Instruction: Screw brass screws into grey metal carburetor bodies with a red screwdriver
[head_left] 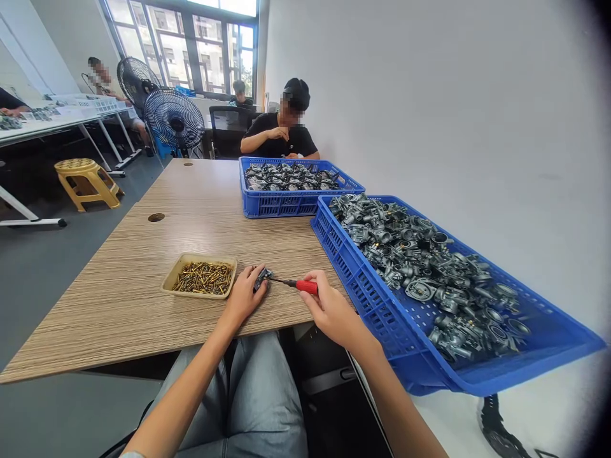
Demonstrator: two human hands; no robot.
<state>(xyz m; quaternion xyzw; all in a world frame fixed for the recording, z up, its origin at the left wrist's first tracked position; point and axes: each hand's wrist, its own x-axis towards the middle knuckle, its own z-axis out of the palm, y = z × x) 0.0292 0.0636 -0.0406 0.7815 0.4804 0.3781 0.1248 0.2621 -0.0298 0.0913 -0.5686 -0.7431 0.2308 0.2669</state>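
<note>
Nearer crate (353, 273) holds metal parts (415, 254), tray (195, 294) golden pieces (203, 278).

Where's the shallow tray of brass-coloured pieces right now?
In the head view, the tray sits left of centre on the wood-grain table, just left of the left hand.

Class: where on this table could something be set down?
The table is bare left of the tray of brassy pieces, and between that tray and the far blue crate. It is crowded between tray and near blue crate, where the left hand holds a metal part and the right hand a screwdriver.
</note>
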